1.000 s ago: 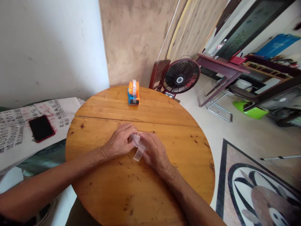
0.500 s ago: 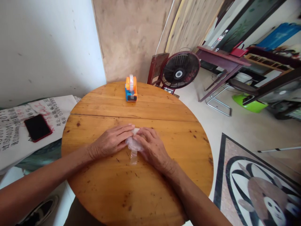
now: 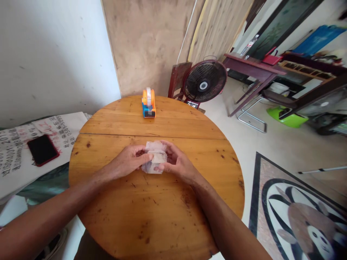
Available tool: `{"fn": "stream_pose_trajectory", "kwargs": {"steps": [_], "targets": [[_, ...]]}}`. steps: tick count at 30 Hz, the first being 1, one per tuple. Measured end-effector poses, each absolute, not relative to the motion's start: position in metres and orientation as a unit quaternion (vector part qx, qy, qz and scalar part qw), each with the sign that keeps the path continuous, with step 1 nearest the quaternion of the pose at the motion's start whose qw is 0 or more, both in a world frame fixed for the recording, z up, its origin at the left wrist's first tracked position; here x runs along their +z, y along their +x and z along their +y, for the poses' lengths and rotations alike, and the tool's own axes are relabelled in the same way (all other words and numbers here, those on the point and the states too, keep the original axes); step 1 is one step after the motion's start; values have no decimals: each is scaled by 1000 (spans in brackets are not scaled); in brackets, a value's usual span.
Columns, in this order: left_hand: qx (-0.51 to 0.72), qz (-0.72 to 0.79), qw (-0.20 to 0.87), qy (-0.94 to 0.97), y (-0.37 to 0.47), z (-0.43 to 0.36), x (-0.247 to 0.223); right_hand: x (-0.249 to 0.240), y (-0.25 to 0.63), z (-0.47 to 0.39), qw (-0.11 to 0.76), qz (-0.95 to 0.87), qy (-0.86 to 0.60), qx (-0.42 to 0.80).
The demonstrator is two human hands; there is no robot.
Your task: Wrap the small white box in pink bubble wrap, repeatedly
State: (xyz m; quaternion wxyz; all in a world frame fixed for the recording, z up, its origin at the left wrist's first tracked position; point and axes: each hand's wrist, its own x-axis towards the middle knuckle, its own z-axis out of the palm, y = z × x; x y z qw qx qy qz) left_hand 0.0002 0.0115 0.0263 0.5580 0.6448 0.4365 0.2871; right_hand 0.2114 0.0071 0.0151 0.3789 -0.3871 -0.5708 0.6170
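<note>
A small packet wrapped in clear plastic [image 3: 154,157] is held between both hands just above the round wooden table [image 3: 162,216]. My left hand [image 3: 127,161] grips its left side with thumb and fingers. My right hand [image 3: 175,162] grips the right side, thumb across the front. Clear tape seems to run across the packet. An orange and blue tape dispenser [image 3: 149,103] stands at the far edge of the table, well away from both hands.
A black phone in a red case [image 3: 42,149] lies on a printed white sack [image 3: 16,159] to the left. Beyond the table stand a black floor fan [image 3: 204,85], a dark wooden chair [image 3: 177,77] and a dark red desk [image 3: 253,70].
Both hands lay flat on the table pressing the plastic and a loose tape strip; now they have lifted the packet up between them, and the strip no longer hangs loose.
</note>
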Motion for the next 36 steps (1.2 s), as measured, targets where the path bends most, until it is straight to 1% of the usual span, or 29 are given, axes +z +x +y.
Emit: {"fn": "stream_pose_trajectory", "kwargs": {"steps": [2,3,8,15,19,25,30,32,34,36], "targets": [[309,453,522,654,2,14,24,14,209,7,381,-558,-406,616],[323,450,520,651,3,15,22,13,208,7,383,-551,-416,614],[351,362,633,588,2,17,13,10,203,9,392,-521,-448,612],[379,423,625,535,4,14,1,7,202,10,377,-533,-461,601],[388,407,638,526,5,14,0,4,203,7,368,-585,-457,560],[394,392,654,513,4,16,1,8,216,13,381,-660,-467,450],[397,378,665,507,3,13,4,29,217,26,297,-723,-476,404],[394,373,661,518,3,13,5,34,211,33,279,-730,-477,403],[392,366,661,526,3,13,6,35,203,41,288,-724,-474,410],[395,357,664,526,4,13,7,32,194,47,321,-699,-464,440]]}}
